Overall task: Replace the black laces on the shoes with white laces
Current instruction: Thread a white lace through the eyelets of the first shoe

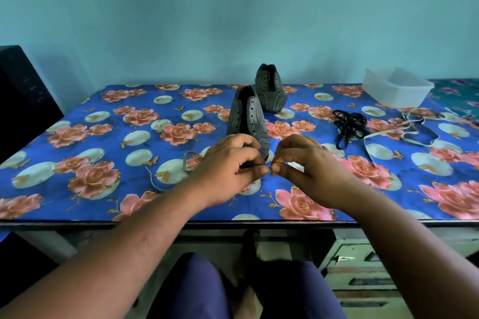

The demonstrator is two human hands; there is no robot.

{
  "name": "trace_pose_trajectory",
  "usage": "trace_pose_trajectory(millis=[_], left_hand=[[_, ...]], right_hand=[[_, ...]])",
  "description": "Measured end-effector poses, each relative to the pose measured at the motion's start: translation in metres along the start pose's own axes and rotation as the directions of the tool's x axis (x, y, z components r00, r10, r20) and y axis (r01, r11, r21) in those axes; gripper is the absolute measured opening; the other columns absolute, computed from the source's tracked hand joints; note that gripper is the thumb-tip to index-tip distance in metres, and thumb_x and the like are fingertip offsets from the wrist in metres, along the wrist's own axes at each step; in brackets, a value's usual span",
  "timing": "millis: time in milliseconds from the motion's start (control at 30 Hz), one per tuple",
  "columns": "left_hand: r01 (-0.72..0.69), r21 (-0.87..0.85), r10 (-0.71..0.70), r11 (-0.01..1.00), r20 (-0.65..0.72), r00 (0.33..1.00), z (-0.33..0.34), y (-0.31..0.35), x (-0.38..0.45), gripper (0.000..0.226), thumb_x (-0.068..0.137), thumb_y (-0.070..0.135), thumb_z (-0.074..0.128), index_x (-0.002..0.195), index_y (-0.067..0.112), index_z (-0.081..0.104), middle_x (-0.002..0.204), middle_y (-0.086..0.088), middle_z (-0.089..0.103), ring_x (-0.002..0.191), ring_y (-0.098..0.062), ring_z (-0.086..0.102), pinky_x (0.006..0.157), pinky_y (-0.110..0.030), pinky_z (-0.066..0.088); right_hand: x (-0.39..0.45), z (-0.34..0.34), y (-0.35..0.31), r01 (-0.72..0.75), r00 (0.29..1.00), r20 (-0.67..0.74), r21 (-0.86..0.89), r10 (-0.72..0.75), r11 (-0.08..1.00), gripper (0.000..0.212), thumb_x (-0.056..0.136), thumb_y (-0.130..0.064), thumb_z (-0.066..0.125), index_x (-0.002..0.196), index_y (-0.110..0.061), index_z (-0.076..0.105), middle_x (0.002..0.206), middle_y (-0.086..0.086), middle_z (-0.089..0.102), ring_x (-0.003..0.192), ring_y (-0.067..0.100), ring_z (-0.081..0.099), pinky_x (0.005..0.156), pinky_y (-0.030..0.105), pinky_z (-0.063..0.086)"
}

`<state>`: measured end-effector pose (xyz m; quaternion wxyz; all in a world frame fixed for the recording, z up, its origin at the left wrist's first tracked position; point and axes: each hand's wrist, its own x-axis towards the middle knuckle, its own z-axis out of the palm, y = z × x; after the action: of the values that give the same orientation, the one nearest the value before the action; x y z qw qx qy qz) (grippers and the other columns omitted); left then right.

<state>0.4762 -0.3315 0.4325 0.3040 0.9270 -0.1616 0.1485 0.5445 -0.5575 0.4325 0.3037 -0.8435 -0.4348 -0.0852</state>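
Both hands, left hand point(230, 163) and right hand point(308, 163), pinch a limp white lace point(190, 160) tip before the near shoe point(247, 118); best gripped at its stiff end.

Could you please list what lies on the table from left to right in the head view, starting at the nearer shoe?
Nearer shoe → farther shoe → pile of black laces → loose white lace, with the clear plastic tub behind it.

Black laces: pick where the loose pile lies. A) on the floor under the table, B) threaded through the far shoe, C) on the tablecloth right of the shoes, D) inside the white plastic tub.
C: the black laces lie bunched on the floral tablecloth, right of the near shoe and far shoe, in front of the tub.
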Motion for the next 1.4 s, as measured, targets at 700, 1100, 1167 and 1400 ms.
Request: trace_pose_trajectory(millis=[700, 1100, 1167, 1400], left_hand=[[0.220, 0.035, -0.212, 0.975, -0.161, 0.964, -0.041, -0.077, -0.018, 0.030, 0.089, 0.052, 0.068, 0.090, 0.022, 0.073, 0.106, 0.014, 0.064, 0.115, -0.013, 0.057, 0.099, -0.044, 0.047], [0.296, -0.045, -0.300, 0.954, -0.163, 0.940, -0.016, -0.064, 0.020, 0.018, 0.100, 0.040, 0.059, 0.098, 0.023, 0.065, 0.097, 0.011, 0.063, 0.094, -0.014, 0.060, 0.087, -0.043, 0.051], [0.375, -0.106, -0.388, 0.921, -0.160, 0.908, -0.011, -0.063, 0.029, 0.017, 0.102, 0.038, 0.056, 0.099, 0.023, 0.062, 0.095, 0.009, 0.063, 0.090, -0.018, 0.062, 0.083, -0.041, 0.052], [0.495, -0.353, -0.567, 0.794, -0.137, 0.812, 0.004, -0.064, 0.041, 0.032, 0.093, 0.051, 0.066, 0.121, 0.038, 0.056, 0.130, 0.009, 0.063, 0.121, -0.015, 0.059, 0.106, -0.049, 0.047]], right_hand=[[-0.013, -0.009, 0.010, -0.194, 0.754, -0.202, 0.841, 0.626, 0.505, 0.021, 0.103, -0.022, 0.058, 0.091, -0.013, 0.072, 0.099, 0.005, 0.076, 0.101, 0.019, 0.070, 0.090, 0.039, 0.055], [0.063, 0.001, 0.001, 0.029, 0.649, -0.004, 0.999, 0.760, -0.019, 0.029, 0.100, -0.030, 0.062, 0.076, -0.018, 0.050, 0.061, -0.002, 0.043, 0.053, 0.014, 0.047, 0.063, 0.032, 0.054], [0.069, 0.012, 0.007, -0.124, 0.675, 0.028, 0.989, 0.737, 0.075, 0.029, 0.100, -0.034, 0.064, 0.079, -0.018, 0.050, 0.063, -0.002, 0.045, 0.055, 0.013, 0.048, 0.061, 0.031, 0.052], [0.079, 0.039, 0.012, -0.423, 0.716, 0.029, 0.812, 0.698, 0.401, 0.009, 0.101, -0.010, 0.060, 0.094, -0.009, 0.066, 0.080, 0.003, 0.064, 0.063, 0.010, 0.055, 0.056, 0.025, 0.049]])
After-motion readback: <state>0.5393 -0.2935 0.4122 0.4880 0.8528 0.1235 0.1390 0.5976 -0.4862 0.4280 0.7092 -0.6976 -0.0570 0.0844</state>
